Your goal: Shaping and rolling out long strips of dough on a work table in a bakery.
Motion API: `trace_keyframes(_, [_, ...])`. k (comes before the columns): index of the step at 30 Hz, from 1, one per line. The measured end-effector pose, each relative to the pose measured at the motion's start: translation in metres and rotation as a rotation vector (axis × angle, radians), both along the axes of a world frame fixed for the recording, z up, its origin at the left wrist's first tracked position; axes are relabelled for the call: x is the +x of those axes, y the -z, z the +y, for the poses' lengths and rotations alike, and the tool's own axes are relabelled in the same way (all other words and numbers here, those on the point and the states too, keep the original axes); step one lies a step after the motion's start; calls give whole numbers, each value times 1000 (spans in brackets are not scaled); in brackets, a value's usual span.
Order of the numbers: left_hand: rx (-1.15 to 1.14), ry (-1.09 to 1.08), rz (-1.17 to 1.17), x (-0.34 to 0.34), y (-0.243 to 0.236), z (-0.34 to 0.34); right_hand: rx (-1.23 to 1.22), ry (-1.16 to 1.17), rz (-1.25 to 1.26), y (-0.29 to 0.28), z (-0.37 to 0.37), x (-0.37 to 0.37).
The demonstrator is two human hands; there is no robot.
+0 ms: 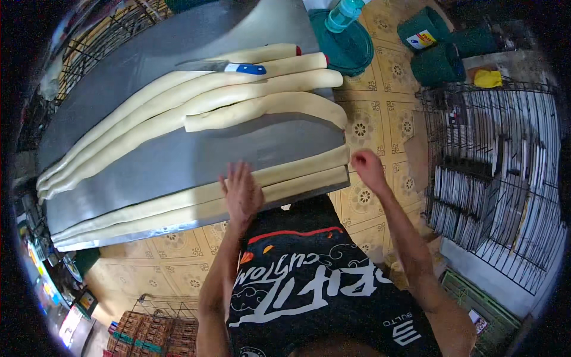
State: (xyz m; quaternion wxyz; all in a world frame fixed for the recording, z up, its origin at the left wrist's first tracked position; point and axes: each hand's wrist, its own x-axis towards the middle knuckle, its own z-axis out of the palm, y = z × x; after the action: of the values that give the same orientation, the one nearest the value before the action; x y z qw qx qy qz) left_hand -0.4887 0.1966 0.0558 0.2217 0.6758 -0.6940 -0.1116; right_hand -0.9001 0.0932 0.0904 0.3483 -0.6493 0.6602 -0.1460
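Observation:
A steel table (pixel 178 143) carries several long pale dough ropes. Two ropes (pixel 148 208) lie along the near edge; my left hand (pixel 241 193) rests flat on them with fingers spread. My right hand (pixel 367 168) hovers just past the right end of the near ropes (pixel 333 163), fingers loosely curled, holding nothing. Farther back several more dough ropes (pixel 238 98) lie side by side. A knife with a blue handle (pixel 229 67) lies across the far ropes.
A patterned tile floor (pixel 380 119) lies to the right of the table. A wire rack (pixel 493 172) with stacked trays stands at right. A teal lid with a plastic bottle (pixel 344 15) and green buckets (pixel 437 50) sit at the back. Crates (pixel 154 330) stand at lower left.

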Motion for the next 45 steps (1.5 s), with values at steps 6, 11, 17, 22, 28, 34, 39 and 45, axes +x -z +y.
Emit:
trace_keyframes(6, [38,414,229,-137,3,-24,-96,168,-263,48,60,24])
trace_keyframes(11, [145,380,41,-194,1,-32,-74,225,-297,69,49,23])
trace_keyframes(17, [68,369,-82,-206,-2,-30,-75,138,-395,55,51,8])
trace_keyframes(22, [189,331,-192,-223,20,-16,-114,254,-449,66,44,8])
trace_keyframes(28, [180,230,-269,-259,17,-18,73,270,-663,88,38,-7])
trace_keyframes(34, [258,249,-215,-262,14,-25,449,445,-825,175,-21,-34])
trace_keyframes(39, [335,348,30,-243,-10,-35,747,493,-1036,180,-66,-40])
trace_keyframes(45, [-84,-223,295,-94,-2,-43,616,527,-734,49,-113,-27])
